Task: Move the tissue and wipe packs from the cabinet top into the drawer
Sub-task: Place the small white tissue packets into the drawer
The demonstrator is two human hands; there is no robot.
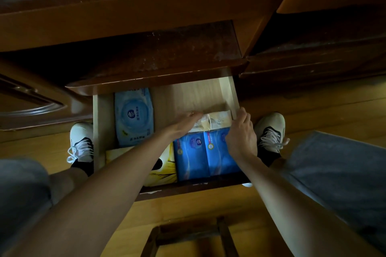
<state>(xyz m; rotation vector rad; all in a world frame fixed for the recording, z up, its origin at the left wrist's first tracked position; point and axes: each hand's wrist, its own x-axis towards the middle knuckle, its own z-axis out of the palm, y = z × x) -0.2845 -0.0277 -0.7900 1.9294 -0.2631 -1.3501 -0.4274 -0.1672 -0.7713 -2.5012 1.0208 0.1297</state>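
Two blue packs point(206, 154); one wipe pack point(134, 117)

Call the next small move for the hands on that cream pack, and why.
Probably push the cream pack down flat and let go. Both the left hand and right hand are on it inside the drawer, behind the two blue packs, with bare drawer floor just beyond it. The cabinet top looks clear.
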